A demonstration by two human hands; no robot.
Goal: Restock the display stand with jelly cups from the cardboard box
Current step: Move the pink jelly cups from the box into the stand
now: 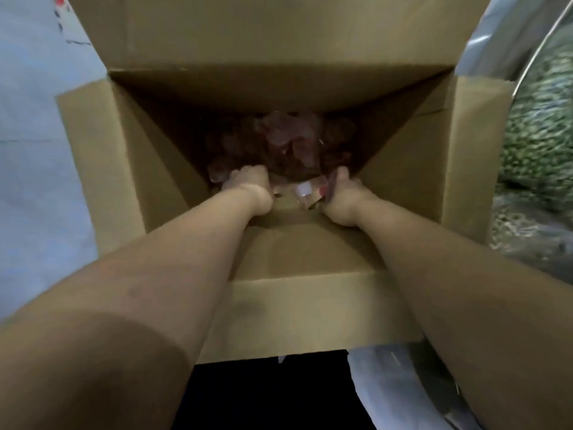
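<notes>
Both arms are reached deep into the cardboard box (102, 144), and the restocking is judged to be at its gathering stage: no cup is seen lifted clear of the box, and the display stand is not clearly seen anywhere.

Toward the left wall of the box floor, the left hand (248, 180) is pressed down among the jelly cups (288, 141), its fingers curled over them; whether a cup is actually clamped cannot be told, since the fingertips are buried. The cups themselves are heaped in the middle of the box floor, a dim reddish-pink pile, blurred and shadowed, so no count can be made.

Toward the right wall, the right hand (342, 189) is closed round something, with a pale cup and bits of red wrapping showing beside the thumb; the grip looks tight, though the fingers are turned away.

Past the box's right flap, a shiny metal rim (496, 35) is cut off by the frame edge; what it belongs to cannot be made out.
</notes>
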